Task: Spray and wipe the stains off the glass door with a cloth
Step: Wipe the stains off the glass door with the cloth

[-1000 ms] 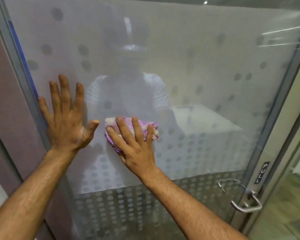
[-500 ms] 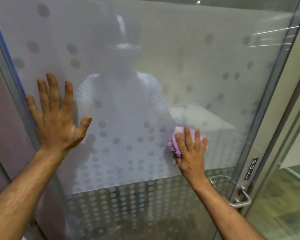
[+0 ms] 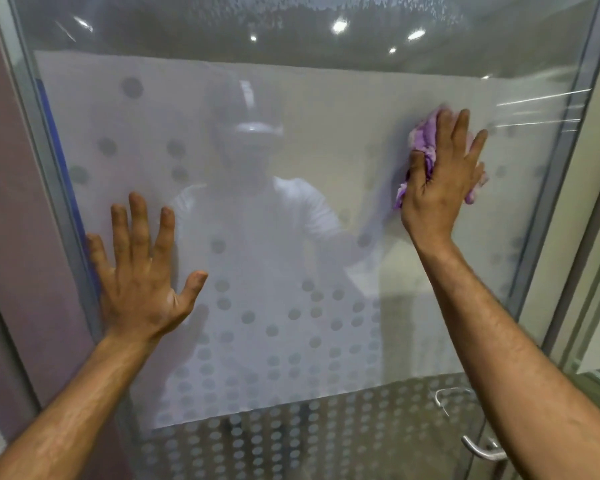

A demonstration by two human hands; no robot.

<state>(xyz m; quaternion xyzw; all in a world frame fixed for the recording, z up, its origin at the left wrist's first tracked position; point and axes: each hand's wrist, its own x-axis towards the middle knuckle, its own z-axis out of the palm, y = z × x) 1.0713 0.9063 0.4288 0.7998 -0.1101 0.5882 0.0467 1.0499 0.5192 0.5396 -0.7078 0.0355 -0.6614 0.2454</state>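
Note:
A frosted glass door (image 3: 326, 140) with a grey dot pattern fills the view. My right hand (image 3: 440, 178) presses a purple cloth (image 3: 421, 143) flat against the glass at the upper right, fingers straight and spread over it. My left hand (image 3: 142, 271) lies flat on the glass at the lower left, fingers spread, holding nothing. No spray bottle is in view. The glass reflects a person in a white shirt.
A metal door handle (image 3: 478, 448) sits at the lower right, partly behind my right forearm. The grey door frame (image 3: 561, 188) runs up the right side. A purple-grey wall panel (image 3: 11, 202) stands to the left of the door's edge.
My right hand has swept the cloth from the middle of the glass to the right and then up to the upper right. My left hand has stayed flat on the glass.

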